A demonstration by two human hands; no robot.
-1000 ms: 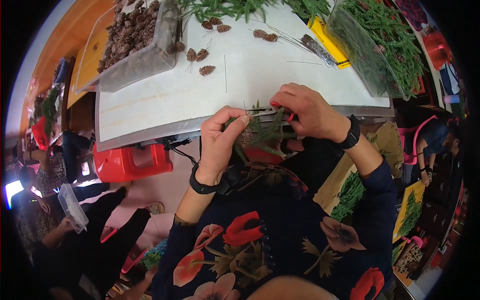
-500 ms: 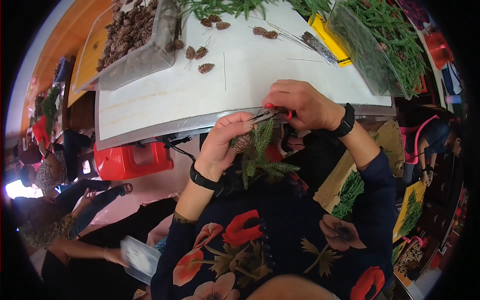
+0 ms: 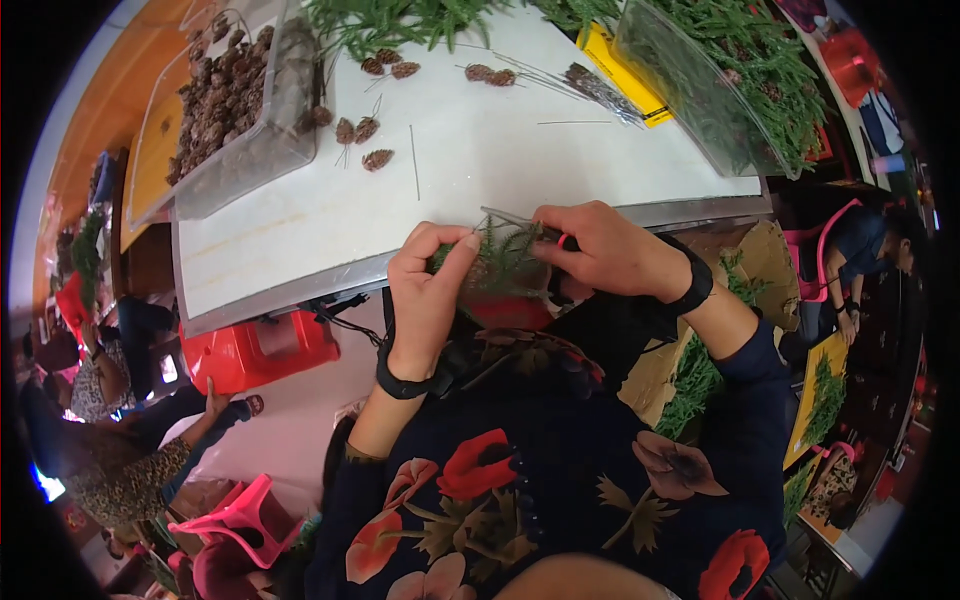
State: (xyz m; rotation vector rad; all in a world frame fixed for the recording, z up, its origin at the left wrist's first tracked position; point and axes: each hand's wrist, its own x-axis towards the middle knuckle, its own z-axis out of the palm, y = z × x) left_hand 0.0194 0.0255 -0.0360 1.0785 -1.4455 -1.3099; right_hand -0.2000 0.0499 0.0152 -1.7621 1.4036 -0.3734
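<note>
Head view: left hand point(image 3: 424, 287) pinches sprig point(image 3: 510, 255), presumably to steady it; right hand point(image 3: 622, 255) grips red-handled tool point(image 3: 569, 243); sprig between hands, at near edge of table point(image 3: 290, 240); loose cones point(image 3: 377, 160) far left, seemingly for easy reach.

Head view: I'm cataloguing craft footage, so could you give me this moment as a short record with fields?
Left hand: pinching at a green sprig
Right hand: gripping a red-handled tool, its metal end by the sprig
Surface: white table, both hands over its near edge
Loose on table: brown cones, thin wires
Table left: clear bin of cones
Table right: clear bin of greenery, yellow package beside it
Unclear: where exactly the tool touches
</note>
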